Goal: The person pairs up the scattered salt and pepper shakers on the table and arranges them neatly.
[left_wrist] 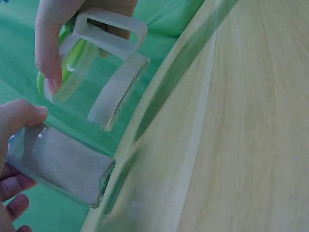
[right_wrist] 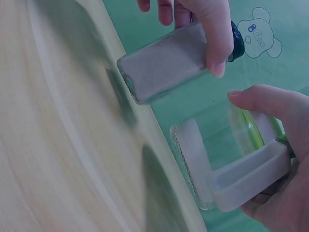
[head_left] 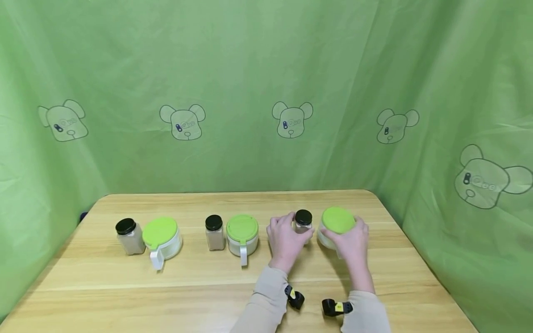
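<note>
My left hand [head_left: 286,243] grips a small square glass jar [right_wrist: 166,63] with a black lid [head_left: 303,217], thumb on one side and fingers on the other. Grey-brown contents show through its glass. To the right, my right hand [head_left: 353,240] holds a clear round seasoning pot [left_wrist: 113,94] near its green lid [head_left: 338,219]. The pot's white handle [right_wrist: 251,176] faces me, below the palm. Both containers stand upright side by side, a small gap between them. Whether their bases touch the table, I cannot tell.
Two similar pairs stand to the left on the wooden table [head_left: 187,296]: a black-lidded jar [head_left: 215,235] beside a green-lidded pot [head_left: 243,231], and further left another jar [head_left: 131,238] beside another pot [head_left: 162,236]. A green curtain [head_left: 241,69] hangs behind and at the sides.
</note>
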{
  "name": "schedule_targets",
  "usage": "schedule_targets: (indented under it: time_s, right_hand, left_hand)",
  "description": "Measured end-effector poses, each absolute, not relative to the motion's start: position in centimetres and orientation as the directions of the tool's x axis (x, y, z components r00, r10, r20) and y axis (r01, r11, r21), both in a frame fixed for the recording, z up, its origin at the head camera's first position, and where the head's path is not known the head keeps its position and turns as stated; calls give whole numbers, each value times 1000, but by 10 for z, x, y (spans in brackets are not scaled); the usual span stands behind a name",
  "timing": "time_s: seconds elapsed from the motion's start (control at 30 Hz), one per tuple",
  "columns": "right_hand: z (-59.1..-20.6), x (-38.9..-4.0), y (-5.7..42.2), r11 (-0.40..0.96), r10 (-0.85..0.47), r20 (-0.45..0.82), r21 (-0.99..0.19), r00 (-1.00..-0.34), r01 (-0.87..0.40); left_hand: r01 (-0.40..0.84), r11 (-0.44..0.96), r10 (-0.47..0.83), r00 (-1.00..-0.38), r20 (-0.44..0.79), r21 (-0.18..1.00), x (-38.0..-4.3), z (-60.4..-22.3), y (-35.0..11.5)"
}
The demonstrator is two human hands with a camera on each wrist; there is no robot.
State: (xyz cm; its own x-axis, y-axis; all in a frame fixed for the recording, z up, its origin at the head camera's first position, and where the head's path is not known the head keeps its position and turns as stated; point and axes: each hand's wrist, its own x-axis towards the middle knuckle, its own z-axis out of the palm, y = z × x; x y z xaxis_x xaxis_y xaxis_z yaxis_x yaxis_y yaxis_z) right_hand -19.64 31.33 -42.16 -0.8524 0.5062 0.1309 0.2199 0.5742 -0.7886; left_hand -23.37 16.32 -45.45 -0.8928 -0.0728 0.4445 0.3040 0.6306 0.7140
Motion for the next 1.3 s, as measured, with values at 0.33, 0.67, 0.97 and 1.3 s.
schedule_targets:
  time_s: [0.33,0.67,0.97,1.3]
  right_hand:
    - [-423,-200,307,573,474,123,-795,-872,199]
    - [-427,-201,301,588,459,124,-785,-879,196]
    - [-433,-204,302,612,456,132,-765,-880,202]
    - [-437,-206,306,605,451,118,-769,-885,206]
  left_hand:
    - [276,653,-78,-902,425,706,-235,-453,164]
    - [248,663,-75,-917,392,706,-236,-454,160]
    - [234,692,-66,-922,383,683,-235,-449,156]
    - [211,722,-13,-948,317,659,-235,-444,155]
